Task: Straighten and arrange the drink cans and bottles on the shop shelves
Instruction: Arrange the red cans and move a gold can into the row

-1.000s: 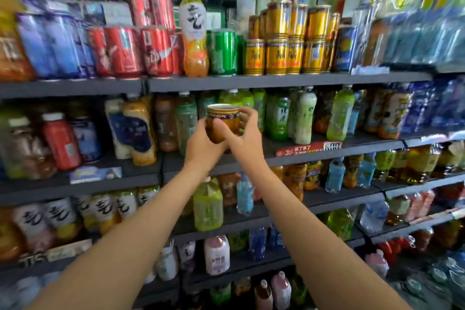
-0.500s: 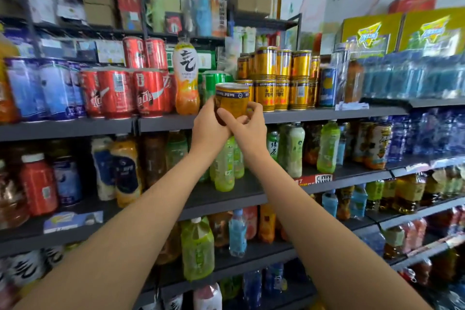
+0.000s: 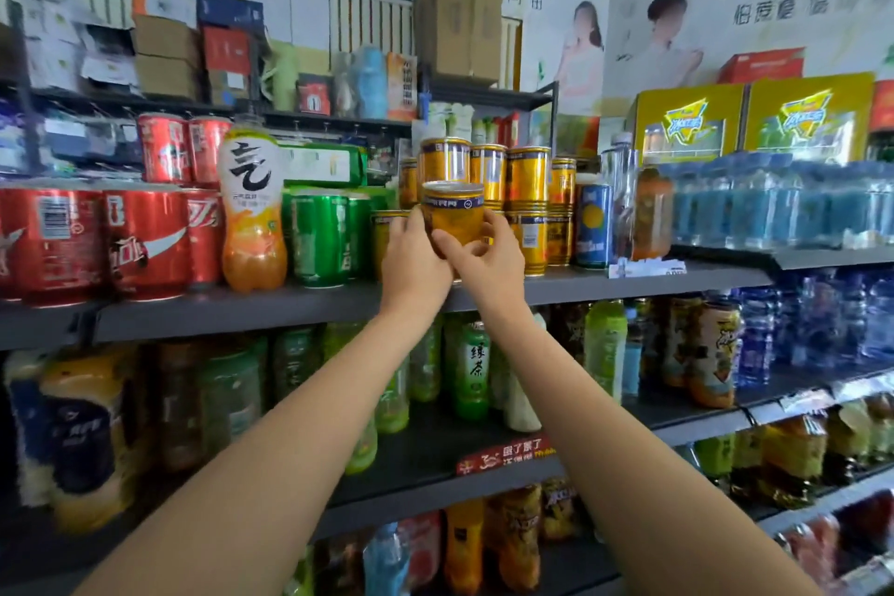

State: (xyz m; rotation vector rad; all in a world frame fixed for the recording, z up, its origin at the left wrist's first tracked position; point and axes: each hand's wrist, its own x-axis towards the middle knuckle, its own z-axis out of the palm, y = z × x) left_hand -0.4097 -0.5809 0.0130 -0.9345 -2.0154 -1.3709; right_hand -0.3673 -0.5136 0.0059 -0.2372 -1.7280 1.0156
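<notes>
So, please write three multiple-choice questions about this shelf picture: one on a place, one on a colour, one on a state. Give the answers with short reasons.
1. Where is the small yellow metal can that the hands hold?
A. in front of the stacked yellow cans on the grey top shelf
B. among the green tea bottles one shelf lower
C. on the floor

2. What colour are the cans directly left of the tall orange drink bottle?
A. blue
B. red
C. silver

3. How is the held can gripped?
A. by the left hand alone
B. by the right hand alone
C. by both hands

Answers: 1 A, it is raised at top-shelf level before the matching stack. 2 B, the red cola cans stand there. 3 C, the left hand and the right hand both curl their fingers round it.
</notes>
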